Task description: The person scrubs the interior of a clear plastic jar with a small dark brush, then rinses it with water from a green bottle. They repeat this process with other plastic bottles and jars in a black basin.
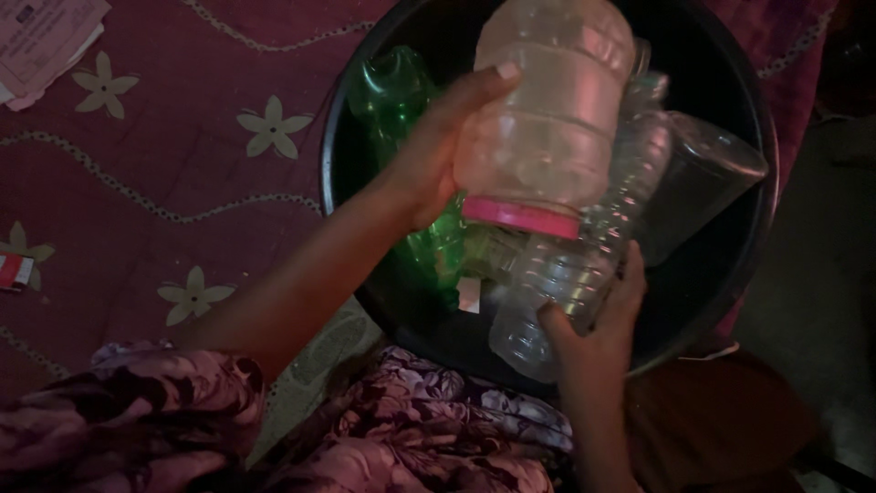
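My left hand grips a wide clear plastic jar with a pink lid, held upside down over a black round basin. My right hand clasps a clear ribbed plastic bottle that lies in the basin near its front rim. A green plastic bottle rests in the basin under my left hand. To the right inside the basin lies a clear drinking glass on its side.
The basin sits on a maroon cloth with pale flower shapes and wavy dotted lines. Papers lie at the far left corner, a small red packet at the left edge. My floral-patterned clothing fills the foreground.
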